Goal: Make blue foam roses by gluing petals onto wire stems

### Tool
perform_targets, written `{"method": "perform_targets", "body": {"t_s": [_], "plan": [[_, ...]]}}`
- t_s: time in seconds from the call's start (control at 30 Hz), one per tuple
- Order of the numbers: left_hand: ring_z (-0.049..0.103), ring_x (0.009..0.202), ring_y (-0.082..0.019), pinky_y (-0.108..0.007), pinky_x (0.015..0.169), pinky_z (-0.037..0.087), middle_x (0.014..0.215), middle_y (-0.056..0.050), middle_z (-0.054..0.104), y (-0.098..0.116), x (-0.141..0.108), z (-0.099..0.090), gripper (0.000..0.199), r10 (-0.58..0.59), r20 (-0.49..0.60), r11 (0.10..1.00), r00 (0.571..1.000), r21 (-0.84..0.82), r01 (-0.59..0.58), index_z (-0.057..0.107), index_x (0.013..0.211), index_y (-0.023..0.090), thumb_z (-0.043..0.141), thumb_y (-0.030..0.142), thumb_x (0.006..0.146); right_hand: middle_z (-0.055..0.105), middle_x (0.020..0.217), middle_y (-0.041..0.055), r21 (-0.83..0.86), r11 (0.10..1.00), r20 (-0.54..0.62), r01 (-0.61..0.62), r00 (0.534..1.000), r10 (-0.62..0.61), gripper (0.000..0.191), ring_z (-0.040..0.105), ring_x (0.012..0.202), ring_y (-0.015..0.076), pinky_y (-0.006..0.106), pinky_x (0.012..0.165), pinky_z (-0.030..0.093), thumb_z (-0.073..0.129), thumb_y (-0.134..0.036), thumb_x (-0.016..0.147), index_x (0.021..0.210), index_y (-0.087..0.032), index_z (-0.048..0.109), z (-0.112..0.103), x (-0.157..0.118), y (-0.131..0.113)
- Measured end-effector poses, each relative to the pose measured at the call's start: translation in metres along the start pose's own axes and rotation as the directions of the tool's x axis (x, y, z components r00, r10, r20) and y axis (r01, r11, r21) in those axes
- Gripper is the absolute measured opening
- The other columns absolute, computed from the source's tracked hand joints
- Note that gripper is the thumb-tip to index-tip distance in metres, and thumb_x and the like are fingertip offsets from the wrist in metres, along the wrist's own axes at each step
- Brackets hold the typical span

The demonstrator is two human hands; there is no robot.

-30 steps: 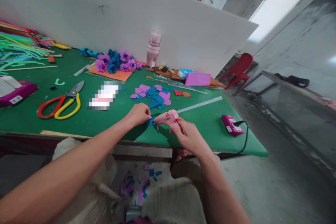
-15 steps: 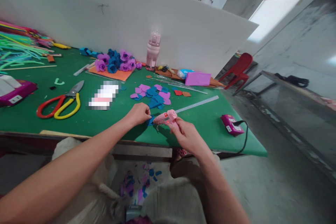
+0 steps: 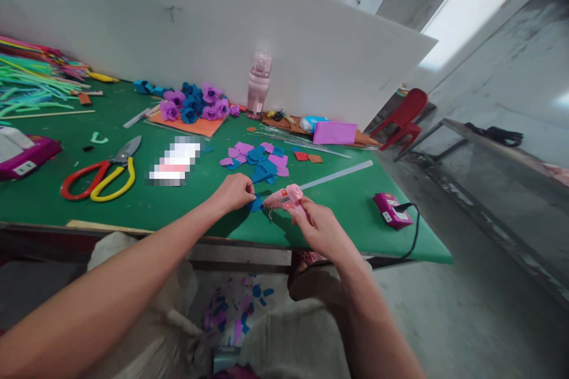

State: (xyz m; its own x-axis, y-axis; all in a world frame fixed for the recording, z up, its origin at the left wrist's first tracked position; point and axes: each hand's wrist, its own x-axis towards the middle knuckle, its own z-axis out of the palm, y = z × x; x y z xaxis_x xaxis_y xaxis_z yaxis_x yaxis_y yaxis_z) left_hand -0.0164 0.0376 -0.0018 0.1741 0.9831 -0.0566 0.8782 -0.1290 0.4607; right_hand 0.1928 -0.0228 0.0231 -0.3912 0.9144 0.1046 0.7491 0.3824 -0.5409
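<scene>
My right hand (image 3: 320, 224) is closed round the handle of a pink hot glue gun (image 3: 284, 198), its small red light on. A long clear glue stick (image 3: 340, 174) juts from the gun's back, toward the right. The nozzle points left, close by a blue petal-shaped piece (image 3: 256, 205) low over the green table. Fingers of my left hand (image 3: 236, 190) pinch that piece at its left edge. Just beyond my hands lies a loose pile of purple and blue cut pieces (image 3: 263, 157).
Scissors (image 3: 113, 169) with red and yellow handles lie at left. Purple and blue paper flowers (image 3: 191, 103) rest at the back beside a pink bottle (image 3: 258, 86). A purple power socket (image 3: 393, 211) with a black cord sits near the right edge. A white board (image 3: 311, 53) stands behind.
The glue gun in my right hand has shifted slightly right, so its nozzle is a little farther from my left fingers. My left hand stays in place, pinching the blue piece.
</scene>
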Motion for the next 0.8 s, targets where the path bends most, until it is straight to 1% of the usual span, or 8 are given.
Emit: {"method": "perform_targets", "body": {"t_s": [0.1,0.27,0.37,0.43,0.6,0.8], "plan": [[0.06,0.064,-0.015,-0.022,0.056,0.039,0.065,-0.003,0.069,0.0,0.0,0.0,0.008,-0.004,0.0,1.0,1.0,-0.005,0.004,0.069,0.064,0.018,0.064,0.023,0.065,0.066,0.081,0.0068,0.015,1.0,-0.008,-0.013,1.0,0.013,0.028,0.056,0.065,0.0155,0.023,0.058,0.036,0.037,-0.034,0.089,0.085,-0.016,0.058,-0.001,0.0,0.001],[0.06,0.063,-0.015,-0.022,0.056,0.038,0.067,-0.004,0.069,-0.003,0.001,0.002,0.008,0.009,0.002,1.0,1.0,-0.017,-0.009,0.069,0.064,0.016,0.064,0.022,0.066,0.063,0.07,0.0029,0.095,0.994,-0.062,-0.049,0.997,0.055,0.032,0.055,0.06,0.0137,0.022,0.056,0.037,0.037,-0.038,0.089,0.079,-0.017,0.058,-0.006,-0.002,0.0],[0.06,0.063,-0.015,-0.023,0.056,0.039,0.067,-0.004,0.069,-0.004,0.001,0.003,0.008,0.011,-0.002,1.0,1.0,-0.026,-0.011,0.068,0.064,0.016,0.064,0.022,0.066,0.062,0.067,0.0021,0.117,0.992,-0.103,-0.055,0.992,0.067,0.031,0.054,0.059,0.0138,0.023,0.056,0.036,0.038,-0.038,0.089,0.078,-0.017,0.059,-0.009,-0.003,-0.001],[0.06,0.064,-0.015,-0.022,0.056,0.039,0.067,-0.003,0.069,-0.004,0.001,0.003,0.007,0.008,-0.006,1.0,1.0,-0.025,-0.008,0.068,0.064,0.017,0.064,0.022,0.066,0.062,0.067,0.002,0.12,0.992,-0.111,-0.049,0.992,0.063,0.031,0.055,0.059,0.0139,0.023,0.056,0.036,0.039,-0.038,0.089,0.079,-0.017,0.059,-0.009,-0.003,-0.002],[0.061,0.065,-0.014,-0.022,0.057,0.039,0.067,-0.003,0.069,-0.003,0.001,0.002,0.007,0.004,0.004,1.0,1.0,-0.011,-0.004,0.069,0.065,0.018,0.064,0.023,0.066,0.062,0.066,0.002,0.11,0.994,-0.066,-0.015,0.998,0.023,0.031,0.053,0.056,0.0131,0.022,0.054,0.036,0.038,-0.037,0.089,0.08,-0.017,0.06,-0.005,-0.002,-0.005],[0.061,0.065,-0.016,-0.023,0.057,0.039,0.069,-0.005,0.07,-0.004,0.001,0.002,0.01,0.021,0.011,1.0,1.0,-0.01,-0.021,0.07,0.067,0.016,0.062,0.022,0.066,0.063,0.069,0.0024,0.072,0.997,-0.014,0.011,1.0,-0.01,0.026,0.054,0.057,0.0133,0.023,0.054,0.034,0.041,-0.034,0.088,0.081,-0.017,0.059,0.002,0.001,-0.006]]}}
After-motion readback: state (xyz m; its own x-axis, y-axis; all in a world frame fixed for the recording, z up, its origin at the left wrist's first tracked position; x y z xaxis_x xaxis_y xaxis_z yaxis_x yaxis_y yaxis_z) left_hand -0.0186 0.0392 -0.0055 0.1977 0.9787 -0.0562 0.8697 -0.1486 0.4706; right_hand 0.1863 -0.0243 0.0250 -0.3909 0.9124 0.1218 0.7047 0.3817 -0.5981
